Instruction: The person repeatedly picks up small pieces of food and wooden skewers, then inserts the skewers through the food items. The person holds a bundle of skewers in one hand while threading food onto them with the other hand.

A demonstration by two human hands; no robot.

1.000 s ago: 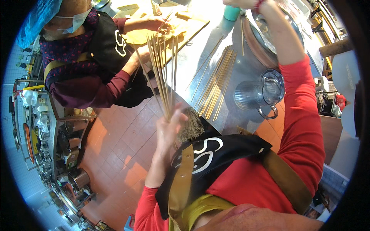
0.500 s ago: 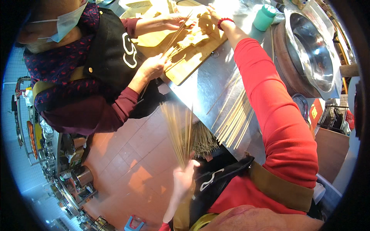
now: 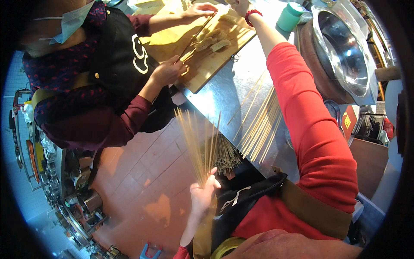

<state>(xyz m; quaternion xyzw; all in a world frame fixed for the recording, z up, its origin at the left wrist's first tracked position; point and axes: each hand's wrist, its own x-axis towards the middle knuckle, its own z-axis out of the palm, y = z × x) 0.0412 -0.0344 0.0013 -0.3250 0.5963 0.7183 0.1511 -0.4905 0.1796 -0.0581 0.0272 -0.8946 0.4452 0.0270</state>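
Observation:
My left hand [image 3: 204,193] is wrapped round the lower ends of a fanned bundle of thin wooden skewers [image 3: 194,144], held upright above the floor. My right arm reaches far across the metal table, and my right hand [image 3: 240,6], with a red bead bracelet at the wrist, is at the top edge beside the wooden cutting board [image 3: 196,82]. Its fingers are partly cut off by the frame. Pale, rough-looking food pieces [image 3: 213,42] lie on the board. Loose skewers [image 3: 264,125] are spread on the table under my right forearm.
A co-worker in a black apron [image 3: 116,47] stands at the left, both hands on a skewer [image 3: 197,36] over the board. A teal container [image 3: 290,16] and a large steel bowl [image 3: 345,52] stand at the right. More skewers [image 3: 226,155] are bunched below the table edge.
My right hand has moved slightly up, toward the top edge. The bundle in my left hand has shifted a little left. The co-worker's hands have moved up and the skewer between them has changed angle.

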